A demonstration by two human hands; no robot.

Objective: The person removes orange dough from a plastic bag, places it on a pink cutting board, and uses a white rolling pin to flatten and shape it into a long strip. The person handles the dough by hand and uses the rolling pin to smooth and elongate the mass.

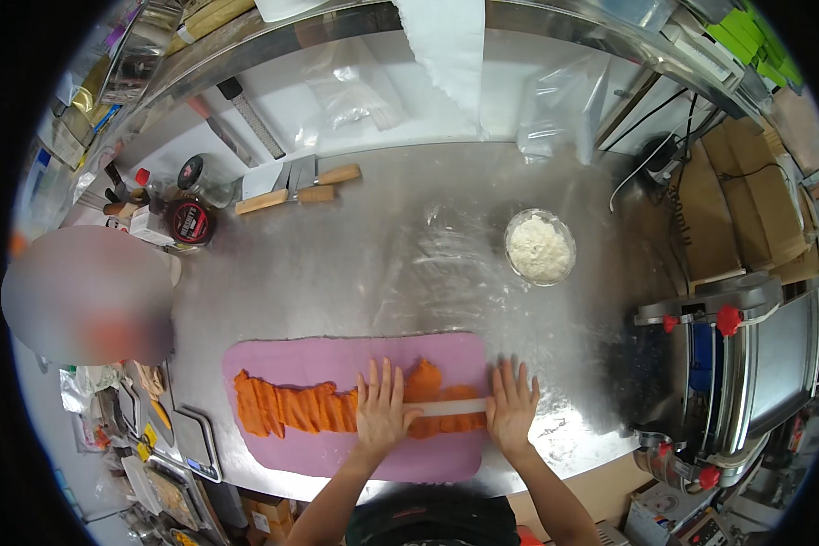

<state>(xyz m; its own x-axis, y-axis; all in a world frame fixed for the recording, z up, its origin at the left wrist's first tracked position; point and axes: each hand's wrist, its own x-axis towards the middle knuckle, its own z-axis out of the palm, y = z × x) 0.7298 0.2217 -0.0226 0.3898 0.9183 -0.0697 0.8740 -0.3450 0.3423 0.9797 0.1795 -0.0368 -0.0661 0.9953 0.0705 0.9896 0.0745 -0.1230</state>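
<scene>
A pink sheet of dough (pixel 300 461) lies flat on the steel table, with strips and flattened pieces of orange dough (pixel 307 408) along its middle. A white rolling pin (pixel 450 407) lies across the orange dough at the right. My left hand (pixel 381 408) rests flat over the pin's left end, fingers spread and pointing away from me. My right hand (pixel 512 406) lies flat at the pin's right end, by the sheet's right edge, fingers also extended. Both palms face down, and neither hand is closed round the pin. Farther back stands a clear bowl of white powder (pixel 540 247).
Wooden-handled scrapers (pixel 286 188) and jars (pixel 191 220) are at the back left. A digital scale (pixel 196 443) sits at the left edge. On the right stand a metal roller machine (pixel 737 382) with red knobs and a cardboard box (pixel 737 198).
</scene>
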